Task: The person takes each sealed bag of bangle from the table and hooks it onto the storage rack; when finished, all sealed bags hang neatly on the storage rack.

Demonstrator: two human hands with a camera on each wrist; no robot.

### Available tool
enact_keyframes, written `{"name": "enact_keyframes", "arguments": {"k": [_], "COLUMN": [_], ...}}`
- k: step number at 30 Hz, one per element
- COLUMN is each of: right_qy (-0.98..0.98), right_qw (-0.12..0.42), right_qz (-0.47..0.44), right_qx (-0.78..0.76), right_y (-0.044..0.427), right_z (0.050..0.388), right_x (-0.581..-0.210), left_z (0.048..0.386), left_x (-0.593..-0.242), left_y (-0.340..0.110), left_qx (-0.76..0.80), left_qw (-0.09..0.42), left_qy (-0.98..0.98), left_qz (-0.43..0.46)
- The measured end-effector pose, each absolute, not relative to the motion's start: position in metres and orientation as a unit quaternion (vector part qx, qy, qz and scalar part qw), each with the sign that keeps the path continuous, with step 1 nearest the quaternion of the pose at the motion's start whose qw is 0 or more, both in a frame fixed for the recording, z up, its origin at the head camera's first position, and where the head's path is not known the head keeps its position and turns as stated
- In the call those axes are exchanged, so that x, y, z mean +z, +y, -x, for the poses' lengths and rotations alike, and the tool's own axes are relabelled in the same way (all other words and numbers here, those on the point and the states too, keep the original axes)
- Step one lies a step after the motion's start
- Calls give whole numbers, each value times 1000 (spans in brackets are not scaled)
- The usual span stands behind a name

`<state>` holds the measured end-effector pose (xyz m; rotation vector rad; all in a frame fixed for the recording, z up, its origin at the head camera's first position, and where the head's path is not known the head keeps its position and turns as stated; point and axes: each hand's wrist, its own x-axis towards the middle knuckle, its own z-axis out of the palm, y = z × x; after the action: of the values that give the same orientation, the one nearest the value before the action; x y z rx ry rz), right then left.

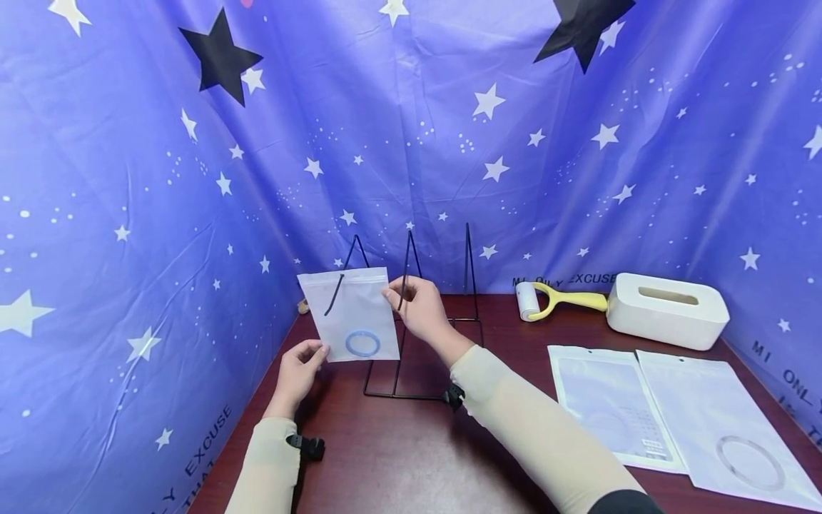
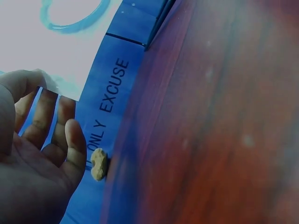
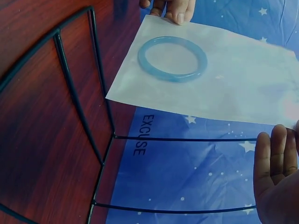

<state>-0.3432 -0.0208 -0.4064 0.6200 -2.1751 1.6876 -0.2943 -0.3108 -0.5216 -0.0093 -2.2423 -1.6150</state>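
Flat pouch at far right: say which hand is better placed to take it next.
Right hand, probably, once free: the flat pouch lies on its side of the table; the left hand, at the raised pouch, is farther.

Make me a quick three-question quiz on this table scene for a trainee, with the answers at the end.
1. True or false: the left hand pinches the bag near a lower corner.
2. What shows in the lower part of the bag? A) a key B) a blue ring C) a coin
3. Fill in: in the head view, the roller lies to the ____ of the white box.

Key: 1. True. 2. B. 3. Left.
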Motion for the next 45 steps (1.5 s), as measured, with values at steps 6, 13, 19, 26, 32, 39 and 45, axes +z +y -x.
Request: {"name": "enact_keyframes", "arguments": {"k": [6, 13, 19, 26, 32, 39, 45], "right_qy": [-758, -765, -772, -776, -786, -806, -813], "right_qw": [165, 178, 180, 188, 193, 195, 191], "right_qz": [-208, -202, -195, -184, -169, -166, -166], "right_qx": [595, 585, 578, 573, 562, 533, 524], "right_y": [-21, -21, -21, -21, -21, -20, -20], "right_z": [353, 364, 373, 383, 389, 388, 388], "right_x": [-404, -401, -397, -392, -389, -387, -387], "left_z": [308, 319, 327, 338, 347, 352, 352], "left_x": [-518, -515, -512, -505, -502, -507, -506], "left_y": [-307, -306, -306, -302, -298, -294, -296], "left_qx": [-547, -526, -523, -504, -506, -497, -493], "left_qw": [207, 217, 220, 216, 212, 201, 202], "left_qy": [-811, -822, -823, -836, -836, -843, -845], "left_qz": [2, 1, -4, -2, -10, -29, -40]}}
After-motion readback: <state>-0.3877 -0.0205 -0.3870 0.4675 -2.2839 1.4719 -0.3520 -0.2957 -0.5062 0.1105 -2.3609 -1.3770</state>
